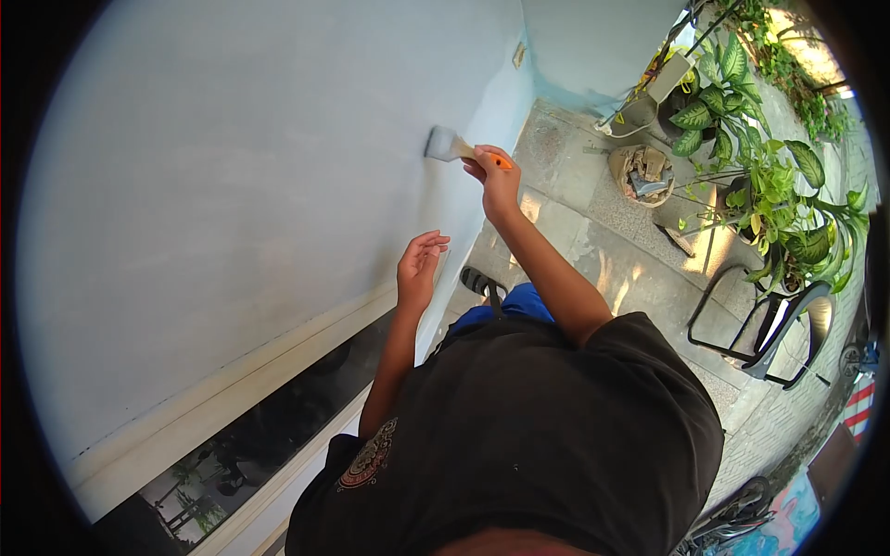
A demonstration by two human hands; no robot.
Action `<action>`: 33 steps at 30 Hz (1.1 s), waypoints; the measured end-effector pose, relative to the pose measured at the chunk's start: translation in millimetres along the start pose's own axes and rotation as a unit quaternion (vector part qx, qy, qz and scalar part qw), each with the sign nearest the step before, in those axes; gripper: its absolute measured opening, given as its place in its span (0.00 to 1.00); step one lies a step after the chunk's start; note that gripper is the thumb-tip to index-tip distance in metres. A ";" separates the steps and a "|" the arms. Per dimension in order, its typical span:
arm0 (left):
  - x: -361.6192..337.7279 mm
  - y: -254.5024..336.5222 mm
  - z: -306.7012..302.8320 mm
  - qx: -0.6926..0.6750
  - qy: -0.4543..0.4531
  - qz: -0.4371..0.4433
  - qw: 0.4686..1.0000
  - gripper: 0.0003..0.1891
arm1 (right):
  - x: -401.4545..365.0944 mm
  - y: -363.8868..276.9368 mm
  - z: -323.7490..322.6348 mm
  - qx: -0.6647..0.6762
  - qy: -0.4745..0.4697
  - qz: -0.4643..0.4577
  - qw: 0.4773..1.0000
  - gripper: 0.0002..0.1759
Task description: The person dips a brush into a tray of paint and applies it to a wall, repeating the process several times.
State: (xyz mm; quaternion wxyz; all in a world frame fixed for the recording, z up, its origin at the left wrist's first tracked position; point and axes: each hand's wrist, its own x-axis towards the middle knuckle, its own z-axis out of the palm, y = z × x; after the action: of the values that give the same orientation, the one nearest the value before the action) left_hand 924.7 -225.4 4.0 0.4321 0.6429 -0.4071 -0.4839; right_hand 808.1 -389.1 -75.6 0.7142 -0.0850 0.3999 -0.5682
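A wide paintbrush with an orange-tipped handle is in my right hand, whose fingers are closed around the handle. Its dark bristles are right at the surface of the pale blue-white wall. My left hand is raised close to the wall, lower than the brush. Its fingers are slightly bent and apart, and nothing is in them.
Beside me on the tiled floor stands a bag of debris. Potted leafy plants and a black-framed chair stand farther right. A dark window runs along the wall at lower left.
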 end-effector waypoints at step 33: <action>0.8 -5.9 -7.9 -0.001 0.010 0.001 1.000 0.14 | -49.3 -60.1 44.5 0.147 -0.171 0.014 0.974 0.11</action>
State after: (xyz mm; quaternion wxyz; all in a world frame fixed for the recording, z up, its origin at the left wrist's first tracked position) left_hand 933.1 -223.2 -0.6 0.4371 0.6468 -0.4029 -0.4778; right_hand 791.5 -380.9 12.0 0.7842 -0.0692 0.1852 -0.5881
